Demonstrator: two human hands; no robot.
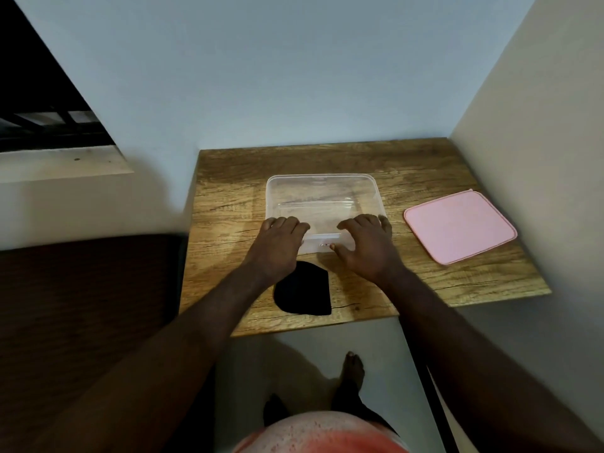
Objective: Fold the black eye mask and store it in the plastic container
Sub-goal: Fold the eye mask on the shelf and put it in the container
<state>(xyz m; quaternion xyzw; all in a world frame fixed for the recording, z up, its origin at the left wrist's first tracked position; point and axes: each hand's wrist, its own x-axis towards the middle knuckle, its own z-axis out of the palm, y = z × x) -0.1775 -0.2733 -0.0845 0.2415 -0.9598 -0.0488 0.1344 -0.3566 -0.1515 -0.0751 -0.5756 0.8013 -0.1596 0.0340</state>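
A clear plastic container (pixel 322 191) stands open and empty in the middle of the wooden table (pixel 228 204). My left hand (pixel 277 246) grips its near left corner and my right hand (pixel 366 246) grips its near right corner, fingers over the rim. The black eye mask (pixel 304 289) lies folded in a half-oval on the table just in front of the container, partly under my left wrist. Neither hand touches the mask.
A pink lid (pixel 459 227) lies flat on the table to the right of the container. Walls close in behind and to the right of the table. A dark brown surface (pixel 88 289) sits left of it. My bare foot (pixel 351 374) shows on the floor below.
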